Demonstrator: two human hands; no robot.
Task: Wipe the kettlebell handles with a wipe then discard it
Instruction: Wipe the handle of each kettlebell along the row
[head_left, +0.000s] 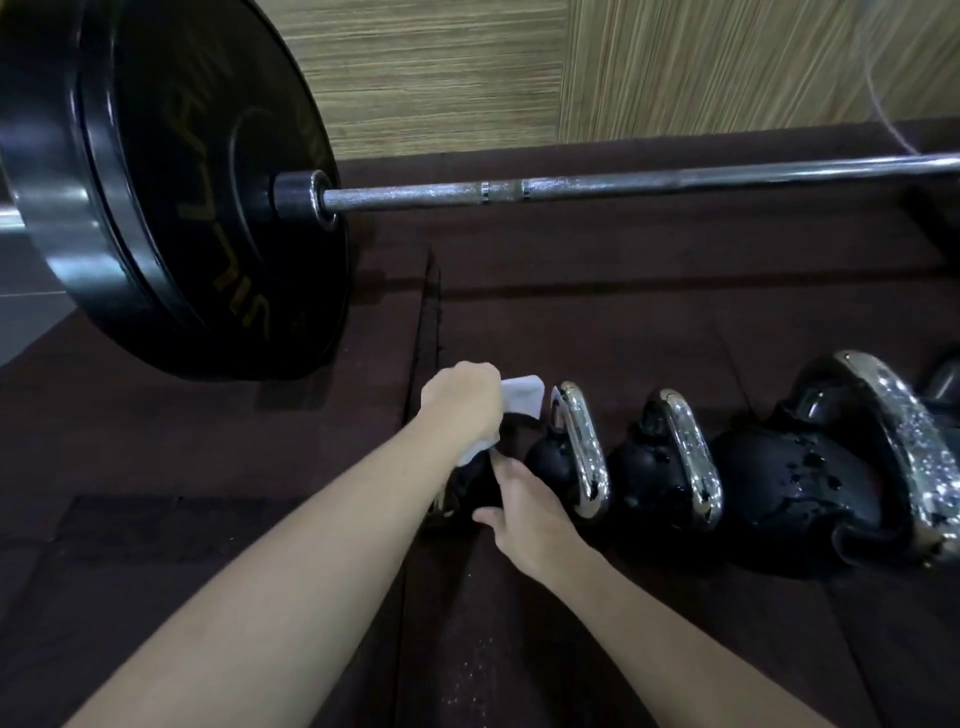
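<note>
A row of black kettlebells with chrome handles stands on the dark floor mat. My left hand (460, 397) is closed around a white wipe (522, 395), pressed over the handle of the leftmost kettlebell (480, 480), which is mostly hidden under both hands. My right hand (524, 512) rests against that kettlebell's black body, fingers on it. To the right stand a small kettlebell (576, 457), a second one (670, 467) and a large one (831, 467), all wet with droplets.
A barbell (623, 189) with a big black plate (171, 192) lies across the mat behind the kettlebells. A wood-patterned wall (519, 67) runs along the back. A raised mat edge (423, 364) passes just left of my left hand.
</note>
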